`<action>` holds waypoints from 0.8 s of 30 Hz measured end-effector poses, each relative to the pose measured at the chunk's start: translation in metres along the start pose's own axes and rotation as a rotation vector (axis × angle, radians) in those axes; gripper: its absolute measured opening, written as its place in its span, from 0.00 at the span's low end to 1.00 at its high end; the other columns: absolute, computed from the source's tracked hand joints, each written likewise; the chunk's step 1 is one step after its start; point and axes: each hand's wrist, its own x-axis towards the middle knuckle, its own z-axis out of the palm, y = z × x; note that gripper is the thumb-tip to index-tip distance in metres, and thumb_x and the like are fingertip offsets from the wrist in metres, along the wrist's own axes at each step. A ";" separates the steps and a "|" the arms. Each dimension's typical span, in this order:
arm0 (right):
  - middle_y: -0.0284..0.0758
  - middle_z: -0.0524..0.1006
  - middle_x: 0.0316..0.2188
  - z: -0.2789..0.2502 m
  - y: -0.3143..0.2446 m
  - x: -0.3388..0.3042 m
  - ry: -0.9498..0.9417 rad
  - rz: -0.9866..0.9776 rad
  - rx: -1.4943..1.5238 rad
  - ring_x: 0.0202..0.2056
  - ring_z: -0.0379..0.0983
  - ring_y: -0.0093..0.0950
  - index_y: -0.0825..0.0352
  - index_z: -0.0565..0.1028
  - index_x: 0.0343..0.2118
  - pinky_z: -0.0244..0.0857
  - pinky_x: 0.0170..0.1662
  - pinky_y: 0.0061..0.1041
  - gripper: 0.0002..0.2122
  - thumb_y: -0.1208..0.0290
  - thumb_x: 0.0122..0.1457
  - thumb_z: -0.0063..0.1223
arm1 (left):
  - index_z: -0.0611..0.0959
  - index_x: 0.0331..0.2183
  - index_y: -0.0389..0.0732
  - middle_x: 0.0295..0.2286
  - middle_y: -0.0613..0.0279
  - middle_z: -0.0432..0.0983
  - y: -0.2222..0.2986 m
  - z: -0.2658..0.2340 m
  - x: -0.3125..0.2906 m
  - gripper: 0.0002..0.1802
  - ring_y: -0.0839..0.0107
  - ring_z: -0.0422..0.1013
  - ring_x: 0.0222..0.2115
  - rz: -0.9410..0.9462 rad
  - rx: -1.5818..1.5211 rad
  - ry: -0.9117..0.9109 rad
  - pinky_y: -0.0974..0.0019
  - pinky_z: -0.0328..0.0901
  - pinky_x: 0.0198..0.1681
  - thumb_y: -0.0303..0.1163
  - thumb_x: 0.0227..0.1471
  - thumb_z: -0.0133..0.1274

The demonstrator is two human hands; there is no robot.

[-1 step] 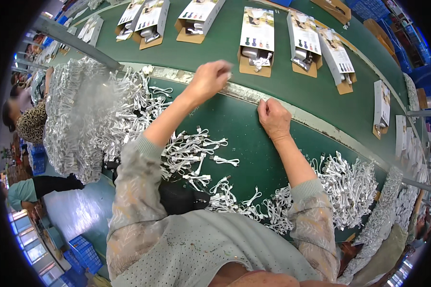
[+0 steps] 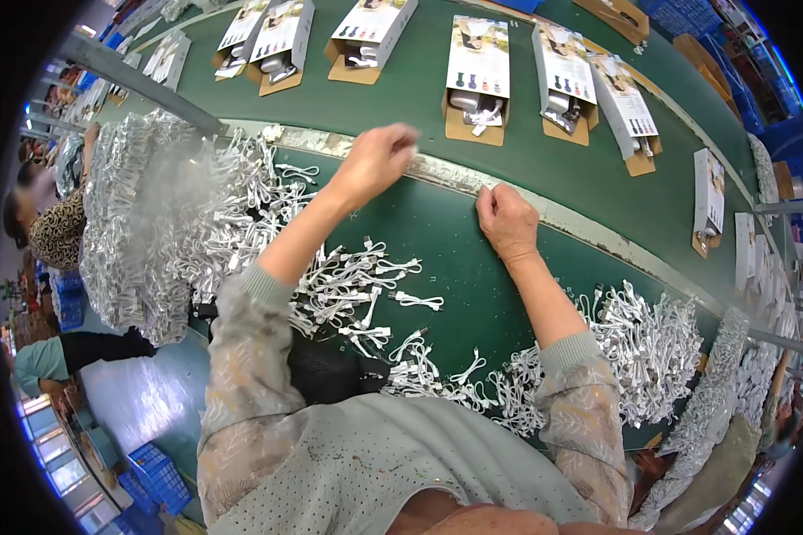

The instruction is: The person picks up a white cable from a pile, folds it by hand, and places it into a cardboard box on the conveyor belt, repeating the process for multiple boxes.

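Observation:
My left hand (image 2: 375, 168) hangs over the metal rail (image 2: 451, 176), its fingers loosely bent and a gap between them and the thumb. The fingertips are slightly blurred; nothing shows in them. My right hand (image 2: 511, 218) is closed like a fist beside the rail's near edge; whatever its curled fingers hold, if anything, is hidden. Below my left hand lies a loose heap of short white cables (image 2: 335, 290), with a single cable (image 2: 417, 301) apart from it. Past the rail, an opened printed box (image 2: 478, 76) shows a white device and a cable (image 2: 482, 118) at its near end.
More opened boxes (image 2: 564, 80) stand along the green surface (image 2: 401, 98) beyond the rail. Bundled cables (image 2: 647, 357) pile up by my right forearm. Plastic-wrapped bundles (image 2: 134, 223) rise at the left, near a metal bar (image 2: 143, 85). Another person (image 2: 58, 227) is at far left.
My left hand has drawn back slightly to the left and toward me. The right hand stays almost in place, and the whole view has shifted a little.

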 end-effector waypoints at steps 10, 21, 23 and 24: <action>0.41 0.72 0.20 -0.025 -0.041 -0.016 -0.378 0.275 0.411 0.24 0.71 0.41 0.65 0.73 0.22 0.65 0.29 0.35 0.10 0.64 0.52 0.54 | 0.77 0.40 0.40 0.39 0.54 0.72 0.008 -0.027 -0.122 0.17 0.55 0.69 0.41 0.005 0.384 -0.346 0.59 0.65 0.44 0.28 0.44 0.54; 0.37 0.75 0.22 -0.080 -0.085 -0.057 -0.825 0.417 0.455 0.24 0.74 0.31 0.68 0.72 0.32 0.68 0.27 0.29 0.09 0.69 0.52 0.54 | 0.78 0.25 0.33 0.20 0.59 0.74 -0.010 -0.016 -0.109 0.08 0.70 0.71 0.21 -0.244 -0.140 -0.225 0.66 0.65 0.26 0.28 0.44 0.54; 0.31 0.74 0.22 -0.081 -0.075 -0.044 -0.913 0.822 0.720 0.22 0.71 0.17 0.66 0.73 0.38 0.65 0.21 0.18 0.12 0.64 0.55 0.54 | 0.77 0.28 0.32 0.22 0.63 0.75 -0.021 -0.015 -0.105 0.08 0.80 0.70 0.21 -0.321 -0.496 -0.196 0.74 0.64 0.24 0.29 0.49 0.53; 0.31 0.74 0.23 -0.079 -0.069 -0.040 -0.869 0.882 0.835 0.22 0.71 0.17 0.67 0.72 0.38 0.65 0.21 0.17 0.12 0.65 0.56 0.54 | 0.77 0.30 0.33 0.23 0.64 0.75 -0.017 -0.017 -0.102 0.08 0.81 0.70 0.22 -0.352 -0.629 -0.166 0.76 0.64 0.24 0.29 0.51 0.52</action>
